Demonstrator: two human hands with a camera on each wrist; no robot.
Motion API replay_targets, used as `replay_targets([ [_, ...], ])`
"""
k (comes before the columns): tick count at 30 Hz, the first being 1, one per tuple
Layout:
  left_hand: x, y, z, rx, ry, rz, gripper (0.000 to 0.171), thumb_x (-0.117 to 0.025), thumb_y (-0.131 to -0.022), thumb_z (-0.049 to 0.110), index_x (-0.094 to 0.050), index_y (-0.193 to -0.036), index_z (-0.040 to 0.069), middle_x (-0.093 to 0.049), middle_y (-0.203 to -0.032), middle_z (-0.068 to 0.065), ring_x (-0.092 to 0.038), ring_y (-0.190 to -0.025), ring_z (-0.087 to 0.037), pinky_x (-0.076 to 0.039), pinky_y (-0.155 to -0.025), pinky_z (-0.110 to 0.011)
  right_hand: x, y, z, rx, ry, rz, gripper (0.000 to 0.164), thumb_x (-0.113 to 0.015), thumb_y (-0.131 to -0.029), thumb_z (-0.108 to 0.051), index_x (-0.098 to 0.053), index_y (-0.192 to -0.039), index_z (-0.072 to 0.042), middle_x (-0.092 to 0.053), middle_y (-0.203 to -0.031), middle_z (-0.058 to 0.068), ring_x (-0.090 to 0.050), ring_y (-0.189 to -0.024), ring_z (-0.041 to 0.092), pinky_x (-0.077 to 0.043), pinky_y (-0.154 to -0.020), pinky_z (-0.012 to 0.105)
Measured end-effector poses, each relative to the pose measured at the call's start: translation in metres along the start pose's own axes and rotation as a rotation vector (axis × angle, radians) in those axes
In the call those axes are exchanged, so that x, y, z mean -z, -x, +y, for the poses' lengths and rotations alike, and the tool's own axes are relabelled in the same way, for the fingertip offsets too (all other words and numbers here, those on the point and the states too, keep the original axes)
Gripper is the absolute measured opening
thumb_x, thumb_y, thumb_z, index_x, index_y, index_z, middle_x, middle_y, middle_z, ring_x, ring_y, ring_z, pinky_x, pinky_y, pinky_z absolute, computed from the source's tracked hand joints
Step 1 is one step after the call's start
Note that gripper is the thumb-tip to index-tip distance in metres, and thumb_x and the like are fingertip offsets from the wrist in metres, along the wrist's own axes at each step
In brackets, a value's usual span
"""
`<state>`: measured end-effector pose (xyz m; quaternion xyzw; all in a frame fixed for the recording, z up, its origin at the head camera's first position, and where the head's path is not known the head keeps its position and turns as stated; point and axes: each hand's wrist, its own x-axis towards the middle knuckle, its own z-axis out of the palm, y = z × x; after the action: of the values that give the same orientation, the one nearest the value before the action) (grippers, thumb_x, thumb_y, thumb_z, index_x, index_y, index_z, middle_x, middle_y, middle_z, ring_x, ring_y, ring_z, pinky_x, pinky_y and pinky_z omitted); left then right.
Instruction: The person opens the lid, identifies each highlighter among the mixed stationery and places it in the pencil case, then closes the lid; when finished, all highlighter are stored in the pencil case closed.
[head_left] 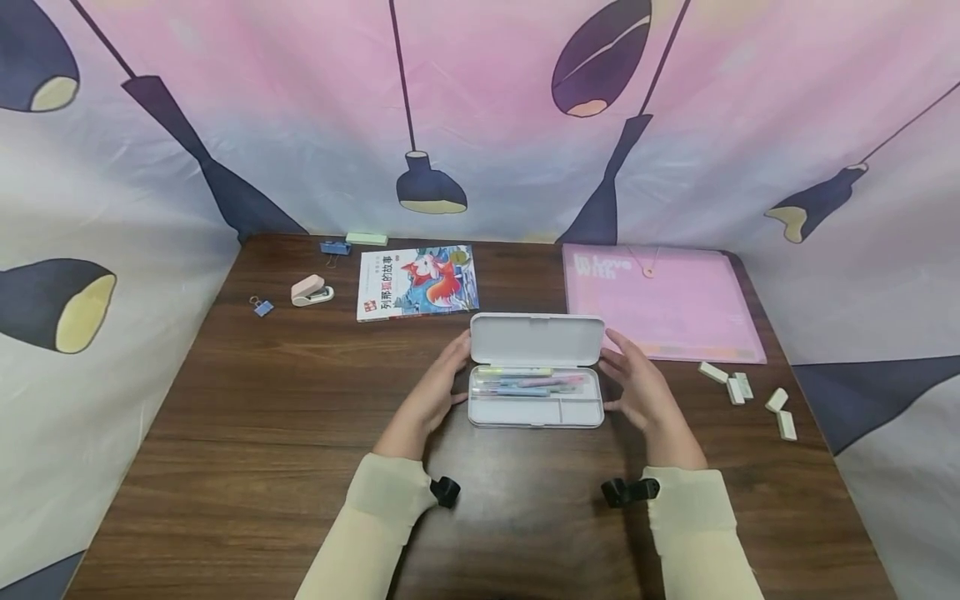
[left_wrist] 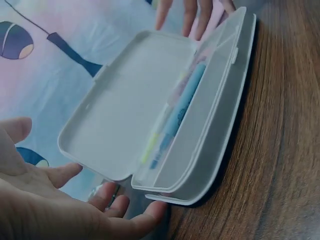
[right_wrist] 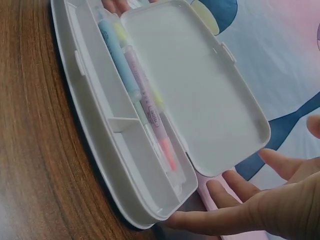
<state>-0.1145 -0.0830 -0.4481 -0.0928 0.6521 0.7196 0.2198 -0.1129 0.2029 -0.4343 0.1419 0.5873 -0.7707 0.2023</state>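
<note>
A white pencil case (head_left: 537,412) lies on the table with its lid (head_left: 537,340) raised and tilted back. Several pens (head_left: 525,387), blue, pink and yellow ones among them, fill its rear compartment. Two smaller compartments in front hold nothing visible. My left hand (head_left: 432,392) is at the case's left end, its thumb and fingers spread apart; in the left wrist view a fingertip (left_wrist: 157,210) touches the lower corner. On the right end my right hand (head_left: 637,392) mirrors it, fingers loosely extended, one fingertip (right_wrist: 177,219) at the case's edge.
Behind the case lies a picture book (head_left: 417,283), with a pink folder (head_left: 660,304) to the right. Several white erasers (head_left: 736,391) are scattered near the right hand. A stapler (head_left: 311,291) and blue binder clips (head_left: 263,308) sit back left, a pale green block (head_left: 367,239) behind them.
</note>
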Motion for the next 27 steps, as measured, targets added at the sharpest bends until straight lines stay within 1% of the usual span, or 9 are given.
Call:
replay_targets([
  [6,0.001,-0.005,-0.001,-0.042,0.043,0.004,0.05,-0.037,-0.092,0.049,-0.031,-0.134,0.022,-0.021,-0.14,-0.005,-0.013,-0.131,-0.028,-0.025,-0.097,-0.058,-0.001,0.001,0.003,0.051,-0.054,0.051,0.056,-0.03,-0.093,-0.051,-0.03,-0.138,-0.017,-0.017,-0.145,0.016,-0.011,-0.134,0.03,-0.009,-0.087,0.075],
  [8,0.001,-0.005,-0.002,-0.053,0.052,0.007,0.049,-0.037,-0.092,0.048,-0.032,-0.131,0.019,-0.021,-0.14,-0.006,-0.013,-0.131,-0.028,-0.024,-0.098,-0.057,-0.001,0.002,0.005,0.067,-0.078,0.075,0.048,-0.031,-0.094,-0.05,-0.037,-0.127,-0.017,-0.024,-0.141,0.015,-0.014,-0.133,0.029,-0.011,-0.088,0.075],
  [11,0.001,-0.004,-0.005,-0.059,0.057,0.017,0.047,-0.039,-0.092,0.048,-0.032,-0.125,0.015,-0.022,-0.138,-0.006,-0.014,-0.131,-0.029,-0.023,-0.1,-0.055,-0.002,0.002,0.008,0.075,-0.107,0.111,0.028,-0.038,-0.094,-0.042,-0.044,-0.109,-0.019,-0.035,-0.127,0.012,-0.018,-0.132,0.028,-0.013,-0.091,0.071],
  [14,0.001,-0.004,-0.009,-0.063,0.062,0.027,0.047,-0.042,-0.091,0.047,-0.033,-0.121,0.011,-0.025,-0.135,-0.007,-0.018,-0.13,-0.027,-0.023,-0.103,-0.05,-0.001,0.003,0.013,0.067,-0.093,0.15,0.016,-0.047,-0.093,-0.031,-0.044,-0.096,-0.017,-0.04,-0.114,0.006,-0.021,-0.13,0.027,-0.019,-0.094,0.066],
  [16,0.001,-0.004,-0.012,-0.071,0.056,0.028,0.046,-0.045,-0.091,0.043,-0.033,-0.119,0.008,-0.029,-0.133,-0.01,-0.023,-0.129,-0.026,-0.024,-0.103,-0.048,-0.001,0.004,0.017,0.062,-0.051,0.172,0.014,-0.05,-0.092,-0.025,-0.043,-0.096,-0.013,-0.04,-0.113,0.005,-0.023,-0.128,0.027,-0.023,-0.096,0.061],
  [18,0.001,-0.003,-0.015,-0.079,0.035,0.033,0.044,-0.049,-0.091,0.037,-0.035,-0.117,0.005,-0.033,-0.131,-0.012,-0.03,-0.126,-0.025,-0.026,-0.103,-0.045,0.001,0.005,0.022,0.053,0.011,0.197,0.019,-0.053,-0.091,-0.023,-0.044,-0.101,-0.009,-0.039,-0.117,0.006,-0.027,-0.125,0.025,-0.028,-0.096,0.056],
  [21,0.002,-0.002,-0.02,-0.07,-0.061,0.058,0.042,-0.057,-0.088,0.032,-0.04,-0.115,0.005,-0.038,-0.13,-0.013,-0.037,-0.122,-0.025,-0.031,-0.101,-0.043,0.003,0.007,0.03,0.044,0.11,0.21,0.035,-0.055,-0.09,-0.022,-0.043,-0.118,-0.005,-0.037,-0.124,0.009,-0.035,-0.117,0.023,-0.034,-0.095,0.05],
  [23,0.003,-0.001,-0.022,-0.061,-0.162,0.07,0.042,-0.061,-0.085,0.03,-0.044,-0.116,0.008,-0.038,-0.132,-0.012,-0.038,-0.122,-0.025,-0.033,-0.099,-0.043,0.006,0.008,0.035,0.036,0.165,0.209,0.044,-0.057,-0.089,-0.022,-0.04,-0.126,-0.006,-0.036,-0.128,0.01,-0.039,-0.114,0.022,-0.037,-0.094,0.047],
  [27,0.005,0.003,-0.025,-0.079,-0.352,0.06,0.048,-0.066,-0.082,0.03,-0.044,-0.122,0.013,-0.036,-0.135,-0.011,-0.036,-0.124,-0.027,-0.034,-0.097,-0.045,0.01,0.01,0.042,0.04,0.286,0.18,0.051,-0.058,-0.088,-0.022,-0.038,-0.133,-0.009,-0.033,-0.134,0.014,-0.041,-0.116,0.026,-0.039,-0.093,0.046],
])
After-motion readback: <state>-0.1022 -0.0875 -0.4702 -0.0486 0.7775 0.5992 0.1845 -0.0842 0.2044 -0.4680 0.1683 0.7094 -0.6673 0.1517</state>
